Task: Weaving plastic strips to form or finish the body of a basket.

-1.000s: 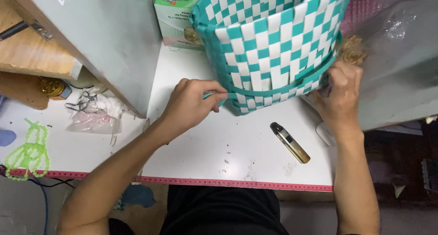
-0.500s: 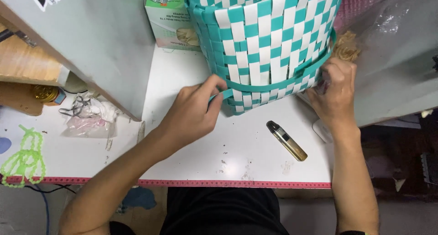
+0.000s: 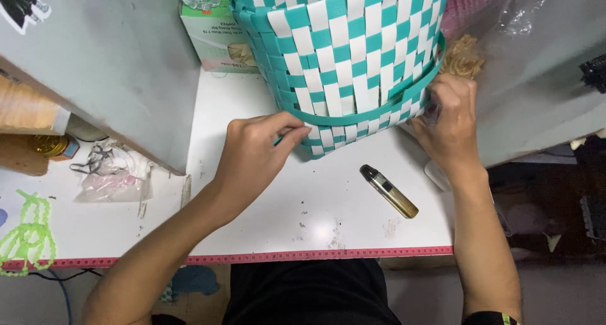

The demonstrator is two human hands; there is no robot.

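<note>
A woven basket of teal and white strips lies on its side on the white table. A teal band runs around its lower part. My left hand pinches the band at the basket's lower left corner. My right hand grips the band and the basket's edge at the lower right. A small gold and black stick-shaped device lies on the table between my hands, apart from both.
A grey partition stands at the left, with a green and white box behind the basket. A clear plastic bag and a green bead figure lie at the left. Pink tape edges the table's front.
The basket has shifted slightly left and away from me. My left hand has slid along the band toward the basket's lower left corner. My right hand keeps its grip.
</note>
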